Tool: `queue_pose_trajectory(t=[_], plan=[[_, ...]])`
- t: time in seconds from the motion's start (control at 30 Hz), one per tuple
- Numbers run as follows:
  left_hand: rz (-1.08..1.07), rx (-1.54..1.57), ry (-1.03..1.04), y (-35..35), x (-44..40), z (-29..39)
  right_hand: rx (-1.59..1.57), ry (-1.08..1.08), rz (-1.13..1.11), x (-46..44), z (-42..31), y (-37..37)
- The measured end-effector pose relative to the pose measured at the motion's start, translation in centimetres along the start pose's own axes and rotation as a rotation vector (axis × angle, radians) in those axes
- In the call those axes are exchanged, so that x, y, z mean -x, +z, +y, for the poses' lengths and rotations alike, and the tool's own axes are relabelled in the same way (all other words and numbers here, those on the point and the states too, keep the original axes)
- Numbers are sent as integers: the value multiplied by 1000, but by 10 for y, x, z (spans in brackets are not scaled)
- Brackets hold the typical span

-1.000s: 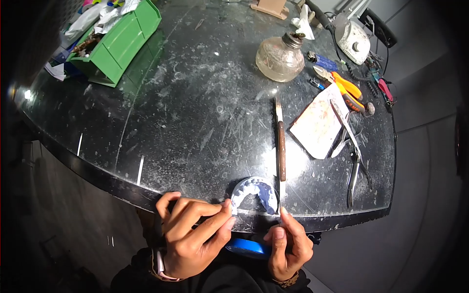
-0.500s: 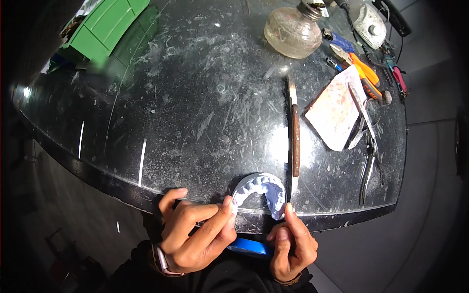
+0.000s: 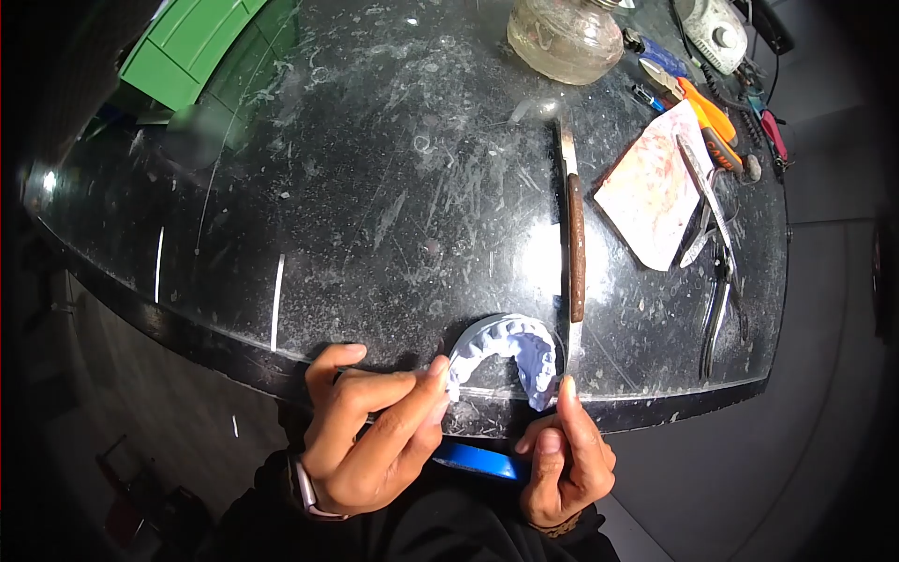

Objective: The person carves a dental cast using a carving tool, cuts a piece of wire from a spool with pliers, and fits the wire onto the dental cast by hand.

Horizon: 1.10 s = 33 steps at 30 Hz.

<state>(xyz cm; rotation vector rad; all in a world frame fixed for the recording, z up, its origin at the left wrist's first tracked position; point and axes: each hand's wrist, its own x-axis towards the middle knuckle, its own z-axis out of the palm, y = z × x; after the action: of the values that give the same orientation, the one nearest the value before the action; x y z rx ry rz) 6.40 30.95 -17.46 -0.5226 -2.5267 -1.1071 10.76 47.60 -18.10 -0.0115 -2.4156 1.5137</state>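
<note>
Hard white light pools on the glossy bench [image 3: 403, 215], with blown-out glare on both sides of the brown-handled knife [image 3: 576, 245] and a smaller hot spot just above its tip. Right of the knife, the stained paper [image 3: 646, 197] is nearly washed out; below and left of it, the pale dental model [image 3: 534, 351] looks brightly lit and fairly crisp. Far left of the knife, a soft grey smudge blurs the bench, the floor [image 3: 225, 393] falls dim, and wide-angle distortion bows the bench edge toward black corners.
</note>
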Motion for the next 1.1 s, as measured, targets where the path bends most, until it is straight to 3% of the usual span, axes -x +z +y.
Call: queue_pose_trajectory(t=[1.1], plan=[[-24,5,131,2,3,-9,-24,-83,11,2,7,-1]])
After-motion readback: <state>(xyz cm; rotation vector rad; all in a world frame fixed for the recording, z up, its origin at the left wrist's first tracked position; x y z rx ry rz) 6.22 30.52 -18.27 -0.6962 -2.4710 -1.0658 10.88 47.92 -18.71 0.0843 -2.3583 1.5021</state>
